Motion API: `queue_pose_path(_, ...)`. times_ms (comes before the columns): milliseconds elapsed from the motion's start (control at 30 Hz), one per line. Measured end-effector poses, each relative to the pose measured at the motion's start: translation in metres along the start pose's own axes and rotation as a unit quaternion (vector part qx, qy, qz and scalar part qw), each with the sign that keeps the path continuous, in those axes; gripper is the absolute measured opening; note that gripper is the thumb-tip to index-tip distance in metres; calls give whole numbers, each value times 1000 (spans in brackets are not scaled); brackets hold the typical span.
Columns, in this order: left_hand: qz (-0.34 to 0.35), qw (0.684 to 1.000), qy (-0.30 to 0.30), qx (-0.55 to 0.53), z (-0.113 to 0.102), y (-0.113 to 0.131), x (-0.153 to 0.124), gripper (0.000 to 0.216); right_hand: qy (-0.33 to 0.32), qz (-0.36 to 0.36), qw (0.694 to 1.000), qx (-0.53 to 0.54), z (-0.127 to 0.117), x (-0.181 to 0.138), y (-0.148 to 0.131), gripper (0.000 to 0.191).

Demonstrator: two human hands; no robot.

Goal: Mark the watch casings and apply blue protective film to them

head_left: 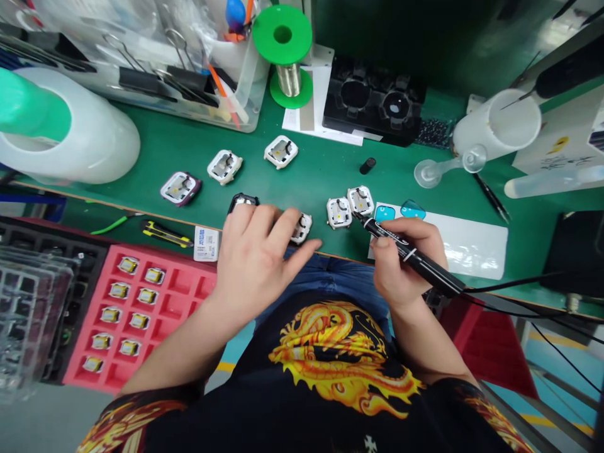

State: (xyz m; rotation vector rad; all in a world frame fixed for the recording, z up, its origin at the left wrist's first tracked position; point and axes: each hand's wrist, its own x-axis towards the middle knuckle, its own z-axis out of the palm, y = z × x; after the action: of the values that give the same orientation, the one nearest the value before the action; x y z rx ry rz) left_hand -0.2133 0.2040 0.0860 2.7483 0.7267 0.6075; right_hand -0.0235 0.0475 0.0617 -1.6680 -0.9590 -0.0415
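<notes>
My right hand (pixel 408 258) grips a black marker pen (pixel 413 255); its tip points at two white watch cases, one (pixel 339 212) beside the other (pixel 361 200). Fingers spread, my left hand (pixel 259 251) reaches over a black watch case (pixel 243 200) and another white watch case (pixel 302 229), partly covering both. Whether it touches them I cannot tell. Farther back lie a purple watch case (pixel 180 188) and two cream ones, one (pixel 224 166) left of the other (pixel 281 151). A small black cap (pixel 367 165) rests on the green mat.
A red foam tray (pixel 177 306) with several small parts is at lower left. Behind stand a white bottle (pixel 104 138), a solder wire spool (pixel 289 78) and a black fixture (pixel 372 104). To the right are a white sheet (pixel 472 248), a white cup (pixel 500 126) and black cables (pixel 519 283).
</notes>
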Motion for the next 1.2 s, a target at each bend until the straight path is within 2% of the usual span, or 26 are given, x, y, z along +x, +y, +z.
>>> queue_pose_path(167, 19, 993, -48, -102, -18, -4, -2, 44, -8, -1, 1000, 4, -1, -1, 2, 17)
queue_pose_path(300, 53, 980, -103, -164, -18, -14, 1, 44, -21, -27, 999, -7, -3, 1, 0, 21)
queue_pose_path(367, 56, 979, -88, -175, -11, -17, 0, 40, -43, -46, 997, -32, -4, 5, -4, 24)
queue_pose_path(500, 30, 984, -9, -177, 5, -16, -5, 19, -80, -66, 992, -69, -4, 15, -19, 31)
queue_pose_path(567, 27, 984, 15, -173, 10, -14, -8, 20, -95, -69, 991, -65, -2, 18, -27, 32)
queue_pose_path(667, 30, 981, 21, -189, 13, -13, -12, 26, -123, -52, 991, -16, 8, 17, -35, 30)
queue_pose_path(767, 21, 978, 30, -205, 14, -13, -13, 29, -114, -52, 992, 27, 22, 12, -36, 24)
queue_pose_path(900, 9, 975, 45, -216, 15, -13, -12, 33, -126, -66, 990, 25, 36, 9, -29, 19)
queue_pose_path(1200, 1, 974, 48, -223, 15, -13, -10, 35, -172, -73, 982, 9, 38, 14, -28, 24)
